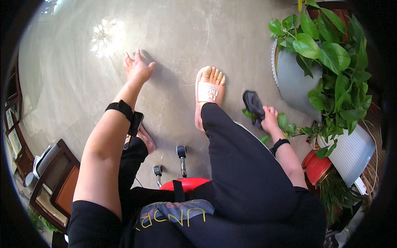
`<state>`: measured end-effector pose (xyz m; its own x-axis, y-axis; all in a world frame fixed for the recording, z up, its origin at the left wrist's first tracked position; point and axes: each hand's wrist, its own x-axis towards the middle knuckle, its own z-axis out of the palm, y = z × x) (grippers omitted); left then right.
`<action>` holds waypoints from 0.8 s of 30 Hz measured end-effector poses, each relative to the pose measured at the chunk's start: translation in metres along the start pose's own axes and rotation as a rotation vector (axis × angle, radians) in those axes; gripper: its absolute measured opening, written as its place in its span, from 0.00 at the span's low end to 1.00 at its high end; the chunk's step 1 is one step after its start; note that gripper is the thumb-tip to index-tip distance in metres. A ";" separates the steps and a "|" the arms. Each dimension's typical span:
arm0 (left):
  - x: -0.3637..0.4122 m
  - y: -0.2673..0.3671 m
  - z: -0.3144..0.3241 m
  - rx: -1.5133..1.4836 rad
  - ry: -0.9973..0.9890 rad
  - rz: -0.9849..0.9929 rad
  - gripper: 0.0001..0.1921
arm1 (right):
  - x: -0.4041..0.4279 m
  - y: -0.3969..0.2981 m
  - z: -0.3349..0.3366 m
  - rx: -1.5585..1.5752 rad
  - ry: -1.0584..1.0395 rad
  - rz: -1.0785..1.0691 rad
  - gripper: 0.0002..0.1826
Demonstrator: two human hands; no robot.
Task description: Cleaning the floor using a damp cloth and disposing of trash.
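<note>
My right hand (269, 119) grips a dark cloth (253, 105), possibly a sock, at the right of the view, beside trailing pothos leaves. Stretched out over the floor at the upper left, my left hand (139, 67) is empty with its fingers spread. A black strap with a small black device (135, 123) is on my left forearm, and a black band (280, 144) circles my right wrist. Between the hands, one foot wears a pink slide sandal (211, 90). The other foot shows partly below the left forearm, also in a pink sandal (147, 141).
A pothos plant (333, 55) hangs over a grey planter (297, 77) at the right, above a red pot (316, 166) and a white ribbed container (350, 152). Beneath me is a red seat (186, 184) on chrome legs with casters. A wooden chair (59, 186) stands at the lower left.
</note>
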<state>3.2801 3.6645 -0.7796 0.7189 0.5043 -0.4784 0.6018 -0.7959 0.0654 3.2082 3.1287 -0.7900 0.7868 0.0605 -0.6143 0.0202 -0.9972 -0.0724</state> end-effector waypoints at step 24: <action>-0.079 -0.007 0.016 -0.049 0.129 0.183 0.43 | 0.146 -0.230 -0.045 0.070 0.451 -0.584 0.17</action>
<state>3.2135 3.6248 -0.7560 0.8542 0.3945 -0.3387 0.4715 -0.8623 0.1848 3.3460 3.3650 -0.8280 0.8371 0.5413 -0.0789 0.4858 -0.8019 -0.3476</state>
